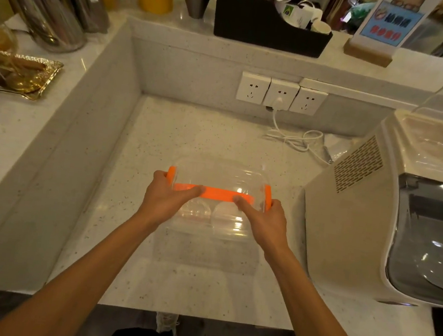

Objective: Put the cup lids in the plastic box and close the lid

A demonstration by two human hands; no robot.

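On the pale worktop, the clear plastic box is set with its long axis left to right. Its orange-clipped lid is gripped at both ends by the left hand and right hand (fingers curled round it). Domed cup lids are seen inside.

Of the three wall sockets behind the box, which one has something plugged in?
The middle socket: a white plug and cable hang from it, while the sockets either side are bare.
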